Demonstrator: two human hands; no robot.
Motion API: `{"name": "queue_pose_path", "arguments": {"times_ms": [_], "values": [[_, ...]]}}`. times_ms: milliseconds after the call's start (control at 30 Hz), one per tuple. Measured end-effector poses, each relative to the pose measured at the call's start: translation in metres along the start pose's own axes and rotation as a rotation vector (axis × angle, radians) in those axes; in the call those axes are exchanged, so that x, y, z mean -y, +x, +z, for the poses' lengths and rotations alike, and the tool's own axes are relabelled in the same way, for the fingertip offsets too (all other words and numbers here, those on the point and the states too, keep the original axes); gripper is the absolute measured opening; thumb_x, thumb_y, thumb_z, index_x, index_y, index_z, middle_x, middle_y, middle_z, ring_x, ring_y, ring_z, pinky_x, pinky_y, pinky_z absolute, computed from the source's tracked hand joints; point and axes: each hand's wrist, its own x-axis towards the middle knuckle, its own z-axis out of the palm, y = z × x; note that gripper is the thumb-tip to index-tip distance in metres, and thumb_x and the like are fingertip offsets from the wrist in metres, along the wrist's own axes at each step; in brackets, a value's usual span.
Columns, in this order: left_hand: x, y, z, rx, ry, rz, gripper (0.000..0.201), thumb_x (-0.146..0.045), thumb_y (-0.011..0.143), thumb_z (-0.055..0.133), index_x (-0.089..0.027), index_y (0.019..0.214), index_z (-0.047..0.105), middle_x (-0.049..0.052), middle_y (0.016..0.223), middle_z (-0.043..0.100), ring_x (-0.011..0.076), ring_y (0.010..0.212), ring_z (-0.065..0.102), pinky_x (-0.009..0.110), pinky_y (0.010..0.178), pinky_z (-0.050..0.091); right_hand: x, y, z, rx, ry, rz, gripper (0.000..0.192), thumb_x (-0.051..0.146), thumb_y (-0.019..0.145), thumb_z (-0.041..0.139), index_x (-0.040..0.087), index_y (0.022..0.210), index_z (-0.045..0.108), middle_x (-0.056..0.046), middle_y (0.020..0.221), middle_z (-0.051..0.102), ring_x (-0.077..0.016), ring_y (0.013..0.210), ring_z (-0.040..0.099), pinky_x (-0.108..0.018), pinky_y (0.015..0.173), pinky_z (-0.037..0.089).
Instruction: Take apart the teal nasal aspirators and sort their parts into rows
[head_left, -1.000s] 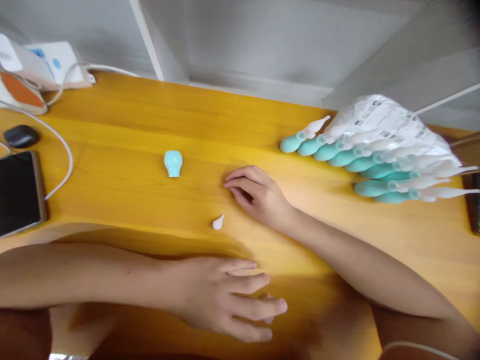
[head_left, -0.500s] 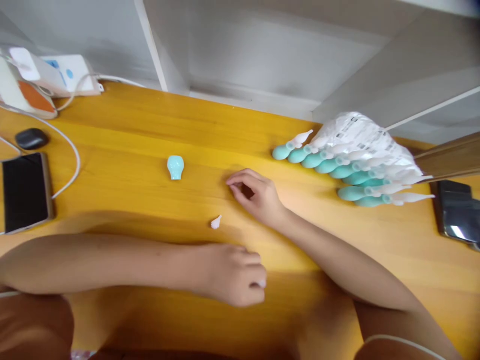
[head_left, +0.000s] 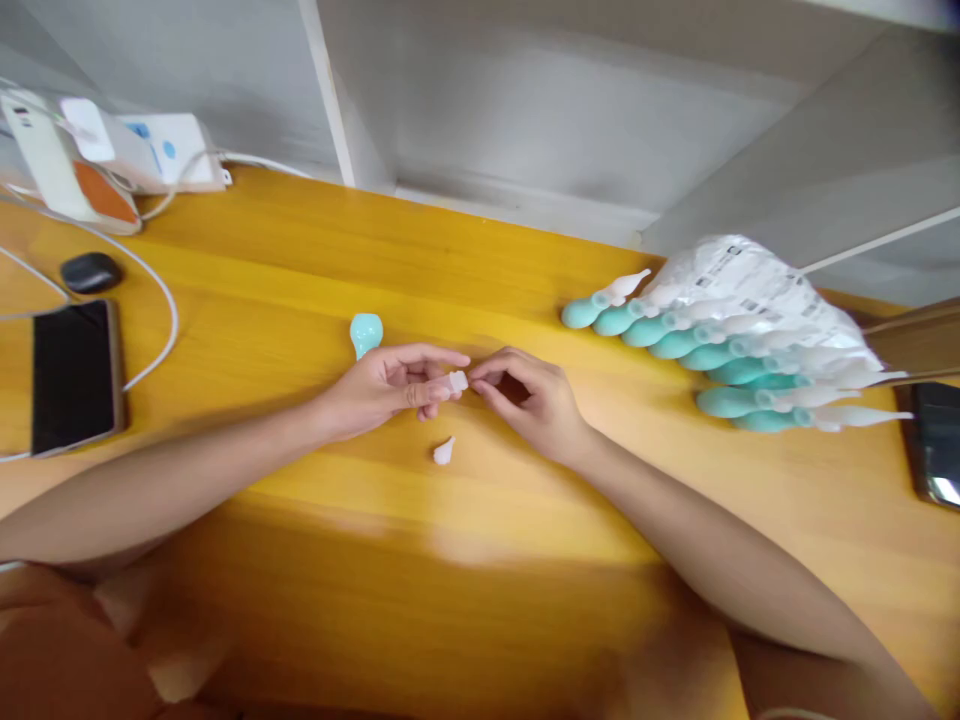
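My left hand (head_left: 394, 385) pinches a small translucent white collar-shaped piece (head_left: 457, 381) between thumb and fingers, its end pointing right. Close by on the right, my right hand (head_left: 529, 400) has thumb and index finger pressed together; whatever lies between those fingertips is too small to make out. Just behind the left hand, a glossy teal rubber bulb (head_left: 366, 332) rests on the table, its neck partly covered by the hand. A small pale pink pointed tip (head_left: 443, 451) lies on the wood below both hands.
A row of several teal bulbs with pale nozzles (head_left: 684, 343) lies at the right, against a printed plastic bag (head_left: 765, 285). On the left are a phone (head_left: 77, 375), a black mouse (head_left: 91, 271), cables and a white power strip (head_left: 174, 150). Another dark device (head_left: 937, 440) sits far right.
My left hand has swung up from near the table's front to meet my right hand, bringing the translucent piece. The right hand stays pinched in about the same place. The view shifted slightly.
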Motion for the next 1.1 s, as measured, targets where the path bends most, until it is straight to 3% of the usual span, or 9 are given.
{"name": "queue_pose_path", "arguments": {"times_ms": [100, 333, 533, 867, 1100], "values": [[-0.001, -0.003, 0.002, -0.027, -0.075, -0.034, 0.035, -0.043, 0.093, 0.096, -0.019, 0.116, 0.085, 0.004, 0.092, 0.08, 0.0089, 0.069, 0.069, 0.021, 0.063, 0.055, 0.0, 0.001, -0.002, 0.023, 0.036, 0.019, 0.007, 0.02, 0.107, 0.075, 0.024, 0.11, 0.079, -0.004, 0.096, 0.081, -0.0171, 0.081, 0.075, -0.031, 0.078, 0.062], [-0.003, -0.003, 0.004, -0.088, -0.135, -0.074, 0.041, -0.052, 0.09, 0.097, -0.016, 0.104, 0.084, 0.003, 0.086, 0.079, 0.0087, 0.067, 0.07, 0.017, 0.055, 0.052, 0.002, -0.001, -0.002, 0.006, 0.136, 0.108, 0.012, 0.016, 0.103, 0.078, 0.025, 0.11, 0.083, -0.003, 0.098, 0.082, -0.0148, 0.079, 0.075, -0.029, 0.075, 0.061], [-0.003, -0.002, 0.003, -0.063, -0.05, -0.108, 0.04, -0.041, 0.084, 0.103, -0.014, 0.101, 0.078, 0.002, 0.086, 0.078, 0.0092, 0.065, 0.072, 0.017, 0.053, 0.053, 0.002, -0.003, -0.002, -0.027, 0.212, 0.172, 0.007, 0.022, 0.103, 0.078, 0.024, 0.107, 0.084, -0.004, 0.095, 0.082, -0.0154, 0.077, 0.074, -0.03, 0.072, 0.058], [0.002, -0.011, 0.014, -0.031, 0.212, -0.146, 0.033, -0.04, 0.092, 0.093, -0.015, 0.101, 0.074, 0.003, 0.086, 0.078, 0.0117, 0.069, 0.072, 0.023, 0.062, 0.059, 0.004, -0.004, 0.003, -0.091, 0.483, 0.257, 0.011, 0.031, 0.096, 0.09, 0.024, 0.102, 0.084, -0.002, 0.092, 0.08, -0.0133, 0.072, 0.066, -0.029, 0.068, 0.054], [0.004, -0.014, 0.013, -0.005, 0.319, -0.104, 0.029, -0.038, 0.093, 0.09, -0.016, 0.106, 0.076, 0.002, 0.084, 0.077, 0.012, 0.071, 0.07, 0.024, 0.066, 0.057, 0.015, -0.006, 0.006, -0.024, 0.577, 0.269, 0.014, 0.035, 0.094, 0.094, 0.026, 0.098, 0.084, -0.001, 0.086, 0.075, -0.0147, 0.074, 0.065, -0.03, 0.068, 0.053]]}}
